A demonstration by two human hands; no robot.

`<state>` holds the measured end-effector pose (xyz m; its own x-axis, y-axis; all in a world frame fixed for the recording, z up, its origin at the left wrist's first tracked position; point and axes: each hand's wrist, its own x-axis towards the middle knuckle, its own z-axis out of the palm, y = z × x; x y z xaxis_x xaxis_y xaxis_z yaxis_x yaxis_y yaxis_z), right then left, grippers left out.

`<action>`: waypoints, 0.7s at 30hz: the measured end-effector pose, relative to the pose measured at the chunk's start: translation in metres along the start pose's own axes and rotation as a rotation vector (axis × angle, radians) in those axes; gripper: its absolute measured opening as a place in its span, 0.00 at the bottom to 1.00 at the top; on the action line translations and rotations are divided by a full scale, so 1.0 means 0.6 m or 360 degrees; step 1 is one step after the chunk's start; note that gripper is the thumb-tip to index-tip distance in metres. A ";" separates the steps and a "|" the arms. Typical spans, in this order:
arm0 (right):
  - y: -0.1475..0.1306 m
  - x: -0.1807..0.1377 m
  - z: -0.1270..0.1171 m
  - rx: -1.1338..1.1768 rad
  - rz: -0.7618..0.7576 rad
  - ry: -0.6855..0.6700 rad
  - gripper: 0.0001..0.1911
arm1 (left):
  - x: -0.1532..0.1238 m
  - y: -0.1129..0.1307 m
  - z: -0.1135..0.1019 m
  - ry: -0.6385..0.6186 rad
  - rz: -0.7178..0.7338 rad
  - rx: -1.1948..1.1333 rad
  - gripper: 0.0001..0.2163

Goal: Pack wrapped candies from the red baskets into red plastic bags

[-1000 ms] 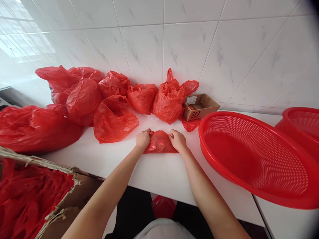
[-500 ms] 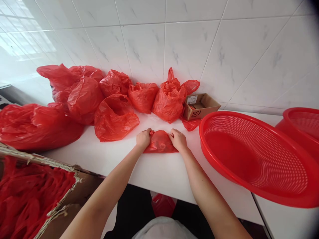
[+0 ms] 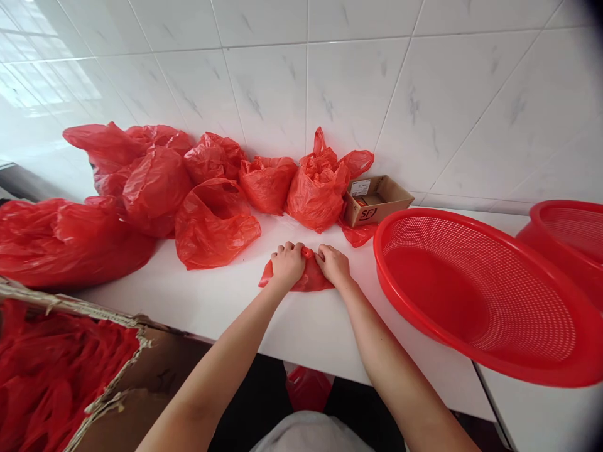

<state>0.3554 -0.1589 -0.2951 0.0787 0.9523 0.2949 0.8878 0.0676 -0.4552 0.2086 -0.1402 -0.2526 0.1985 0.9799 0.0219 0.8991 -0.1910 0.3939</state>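
Bag: red, bunched on counter, inside your grip.
Left hand: your fingers clenched on Bag.
Right hand: clenched on Bag, close beside left.
Basket: just right of grip.

We press a red bag flat on the desk, left hand and right hand close together, basket just right.

Red basket, small carton, stuffed bags
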 end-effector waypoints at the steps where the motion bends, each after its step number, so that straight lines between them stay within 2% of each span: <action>1: 0.000 0.000 0.000 0.0016 0.0001 0.0001 0.09 | 0.000 -0.001 0.004 0.0006 0.0027 -0.0018 0.15; 6: 0.000 0.001 0.000 0.0151 0.0028 0.0044 0.10 | 0.015 -0.020 0.006 -0.0018 0.0080 -0.0208 0.13; 11: -0.005 0.003 -0.004 0.0394 0.0157 0.0192 0.16 | 0.024 -0.046 0.012 -0.0010 0.0053 -0.0570 0.13; 15: -0.003 0.006 -0.009 0.0661 0.0231 0.0304 0.22 | 0.028 -0.066 0.021 0.0075 -0.0096 -0.0832 0.14; 21: 0.013 0.017 -0.007 0.1021 0.0274 0.0354 0.23 | 0.018 -0.098 0.012 0.0266 -0.0213 -0.1080 0.14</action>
<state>0.3652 -0.1500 -0.2925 0.3459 0.8864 0.3075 0.4168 0.1485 -0.8968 0.1607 -0.1189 -0.2823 -0.0078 0.9986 0.0527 0.4596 -0.0432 0.8871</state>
